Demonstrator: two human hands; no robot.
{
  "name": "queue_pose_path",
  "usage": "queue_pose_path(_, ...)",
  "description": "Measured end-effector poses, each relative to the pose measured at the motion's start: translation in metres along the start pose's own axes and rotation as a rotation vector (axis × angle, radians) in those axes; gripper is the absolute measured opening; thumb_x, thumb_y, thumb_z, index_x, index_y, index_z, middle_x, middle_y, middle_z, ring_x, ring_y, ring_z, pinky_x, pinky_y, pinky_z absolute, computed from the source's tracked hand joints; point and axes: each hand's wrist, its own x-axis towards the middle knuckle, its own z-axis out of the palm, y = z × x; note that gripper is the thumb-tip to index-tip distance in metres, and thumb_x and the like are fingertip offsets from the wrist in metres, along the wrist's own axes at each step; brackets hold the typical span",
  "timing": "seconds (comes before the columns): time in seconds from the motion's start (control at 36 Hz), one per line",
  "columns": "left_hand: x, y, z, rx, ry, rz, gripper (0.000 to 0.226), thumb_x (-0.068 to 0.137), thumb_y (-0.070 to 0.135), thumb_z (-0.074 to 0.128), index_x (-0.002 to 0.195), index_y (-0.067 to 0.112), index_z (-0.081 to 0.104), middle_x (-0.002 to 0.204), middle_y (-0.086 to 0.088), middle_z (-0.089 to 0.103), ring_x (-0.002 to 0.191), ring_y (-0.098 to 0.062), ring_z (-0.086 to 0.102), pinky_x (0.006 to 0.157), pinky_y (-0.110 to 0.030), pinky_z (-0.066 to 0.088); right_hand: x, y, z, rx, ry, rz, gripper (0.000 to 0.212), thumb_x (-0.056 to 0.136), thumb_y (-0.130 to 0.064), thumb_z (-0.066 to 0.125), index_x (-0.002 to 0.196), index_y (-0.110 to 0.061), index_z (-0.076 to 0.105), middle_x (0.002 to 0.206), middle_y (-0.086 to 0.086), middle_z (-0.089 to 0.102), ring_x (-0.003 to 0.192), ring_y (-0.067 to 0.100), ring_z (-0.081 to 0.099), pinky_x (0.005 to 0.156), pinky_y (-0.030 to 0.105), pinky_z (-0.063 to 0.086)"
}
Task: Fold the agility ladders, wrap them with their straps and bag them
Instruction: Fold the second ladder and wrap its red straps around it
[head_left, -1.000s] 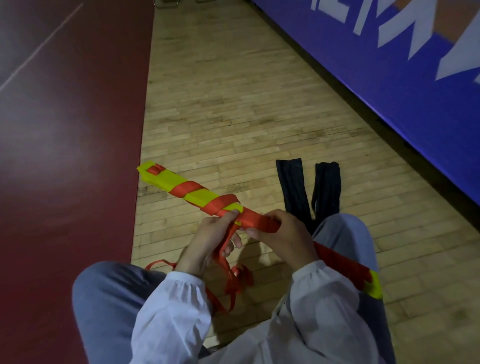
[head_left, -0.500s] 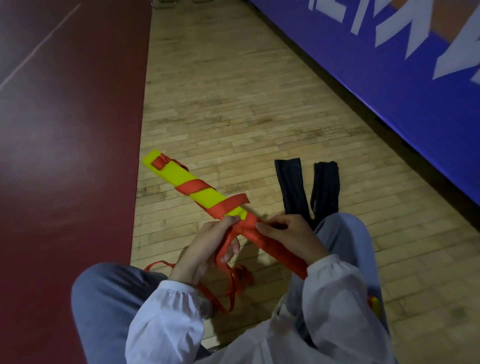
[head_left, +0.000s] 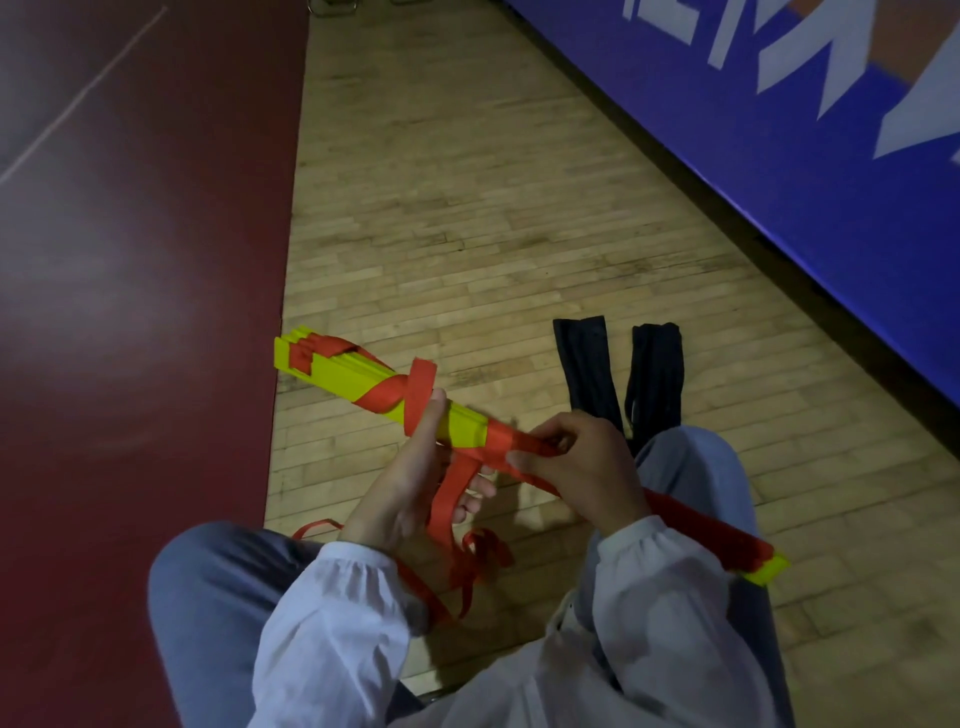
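Head view, looking down over the lap. Seated on the wooden floor (head_left: 467, 208), knees (head_left: 208, 597) apart, white sleeves (head_left: 337, 623) cut off by the bottom edge. Folded ladder (head_left: 337, 371) held slantwise above the floor between the knees, far end up-left near the edge of the dark red court (head_left: 130, 312), near end down-right past the right knee. Gripped at its wrapped middle by the right hand (head_left: 587, 467), fingers curled over the top, thumb pressed on a red turn; underside of that grasp hidden. Left hand (head_left: 410, 493) raised just beside the ladder, one digit, seemingly the thumb, pointing straight up with a loop of strap (head_left: 418, 387) hooked round it, the tail running down across the palm and caught against loosely curled fingers. Rest of the tail heaped on the floor between the knees, partly lost behind the left sleeve. Stretch of ladder behind the right hand and wrist covered; beyond it, solid red wrapping and only a yellow tip showing. Stacked rung edges visible at the far end, too fine to count. Two black bags (head_left: 587, 374) flat side by side on the floor beyond the right knee, near ends hidden by hand and knee. Blue banner (head_left: 779, 130) along the right, white letters cropped and unreadable. Bit of metal frame (head_left: 332, 8) at the top edge, too cut off to identify.
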Motion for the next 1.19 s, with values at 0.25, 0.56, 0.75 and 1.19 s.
queue_pose_path(0.25,0.001,-0.001,0.008,0.091,0.124,0.084,0.065,0.091,0.062,0.038,0.085,0.001,0.060,0.058,-0.008,0.062,0.036,-0.013,0.049,0.035,-0.017,0.036,0.000,-0.001,0.000,-0.023,-0.010,-0.034,0.030,0.064,-0.032,0.087,0.082,-0.024,0.064,0.080,-0.012,0.062,0.074,0.001,0.057,0.065,0.023,0.046)
queue_pose_path(0.56,-0.004,-0.010,0.010,0.126,0.206,0.238,0.058,0.093,0.052,0.045,0.078,0.000,0.066,0.066,-0.019,0.065,0.037,-0.017,0.049,0.037,-0.020,0.040,0.005,0.005,-0.015,0.031,-0.246,0.034,0.044,0.079,-0.068,0.059,0.093,-0.026,0.065,0.091,-0.004,0.066,0.087,0.013,0.063,0.079,0.032,0.052)
queue_pose_path(0.75,-0.008,-0.009,0.013,0.154,0.182,0.262,0.057,0.095,0.049,0.043,0.083,-0.003,0.064,0.065,-0.019,0.065,0.036,-0.016,0.049,0.037,-0.018,0.039,0.001,0.006,-0.014,-0.008,-0.419,0.139,0.081,0.071,-0.086,0.036,0.090,-0.015,0.071,0.088,0.007,0.073,0.084,0.023,0.069,0.089,0.044,0.052)
queue_pose_path(1.19,-0.014,-0.003,0.007,0.077,0.020,0.116,0.072,0.078,0.066,0.048,0.109,0.003,0.062,0.076,-0.015,0.066,0.049,-0.021,0.060,0.043,-0.024,0.050,-0.003,0.000,-0.009,0.045,-0.285,0.122,0.084,0.057,-0.091,0.043,0.078,-0.015,0.071,0.077,0.007,0.072,0.079,0.026,0.069,0.087,0.053,0.053)
